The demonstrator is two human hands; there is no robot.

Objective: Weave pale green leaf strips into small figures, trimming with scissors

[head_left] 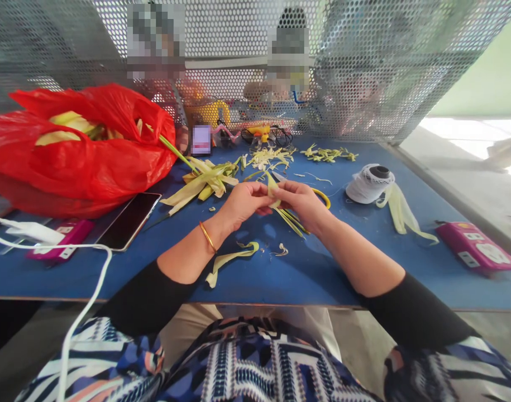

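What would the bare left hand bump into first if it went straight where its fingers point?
The left hand would likely meet the thin, pale green leafy strip first, then the bare right hand beyond it. Exact depth is unclear where the hands crowd together.

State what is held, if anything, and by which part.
The left hand and right hand pinch a pale green leaf strip near its middle; whether the stems below are held cannot be told.

Sporting black fabric sleeves (pixel 144 296) lower left and right, a thin golden bangle (pixel 208 237) left of centre, navy-and-white patterned clothing (pixel 263 365) bottom centre!
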